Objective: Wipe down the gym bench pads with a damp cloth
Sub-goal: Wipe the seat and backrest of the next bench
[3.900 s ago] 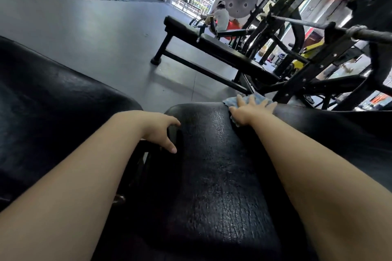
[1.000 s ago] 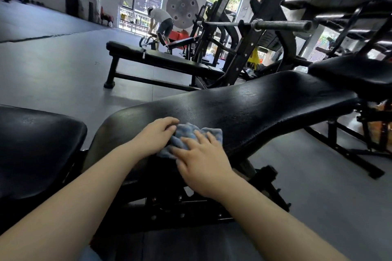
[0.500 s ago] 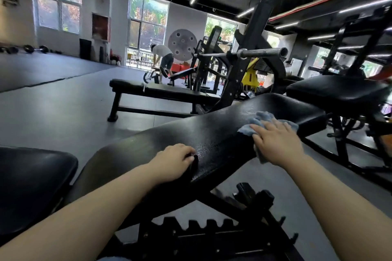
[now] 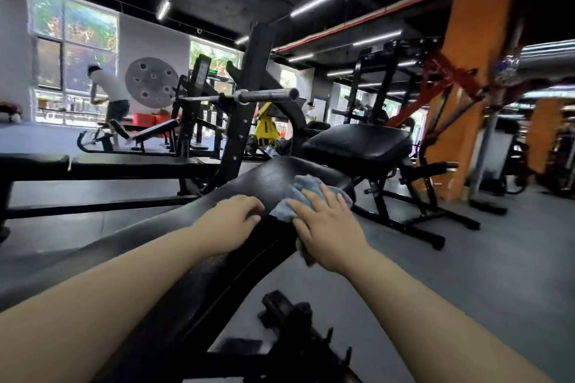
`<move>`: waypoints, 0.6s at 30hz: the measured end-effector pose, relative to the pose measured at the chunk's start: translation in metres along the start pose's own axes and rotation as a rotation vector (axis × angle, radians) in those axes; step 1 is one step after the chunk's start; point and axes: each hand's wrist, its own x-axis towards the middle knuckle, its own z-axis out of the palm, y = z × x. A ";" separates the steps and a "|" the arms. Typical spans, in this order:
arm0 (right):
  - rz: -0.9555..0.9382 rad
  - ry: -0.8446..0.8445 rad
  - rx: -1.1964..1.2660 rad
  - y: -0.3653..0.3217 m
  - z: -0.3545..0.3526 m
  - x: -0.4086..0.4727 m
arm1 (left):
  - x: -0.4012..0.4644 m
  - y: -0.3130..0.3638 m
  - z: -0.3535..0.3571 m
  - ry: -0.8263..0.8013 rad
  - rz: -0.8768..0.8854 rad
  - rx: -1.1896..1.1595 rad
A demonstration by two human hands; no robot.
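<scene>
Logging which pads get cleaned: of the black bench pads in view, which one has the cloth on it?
The long angled pad under both hands; the right hand presses the blue cloth on it. The others lie bare.

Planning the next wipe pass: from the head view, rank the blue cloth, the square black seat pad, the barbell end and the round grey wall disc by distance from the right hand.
1. Blue cloth: under the right hand, on the bench pad.
2. Square black seat pad: just beyond, slightly right.
3. Barbell end: higher, left of the seat pad.
4. Round grey wall disc: far left, on the back wall.
</scene>
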 end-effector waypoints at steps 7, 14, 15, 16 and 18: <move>0.166 -0.101 0.062 0.070 -0.010 0.073 | 0.099 0.026 0.019 0.008 0.121 -0.036; 0.079 -0.340 0.095 0.095 -0.020 0.118 | 0.156 0.023 0.026 -0.044 0.094 -0.038; 0.070 -0.359 0.104 0.097 -0.019 0.123 | 0.161 0.020 0.027 -0.052 0.092 -0.016; 0.060 -0.373 0.106 0.097 -0.020 0.127 | 0.166 0.019 0.026 -0.051 0.093 -0.003; 0.055 -0.391 0.095 0.096 -0.018 0.137 | 0.172 0.018 0.022 -0.064 0.077 -0.015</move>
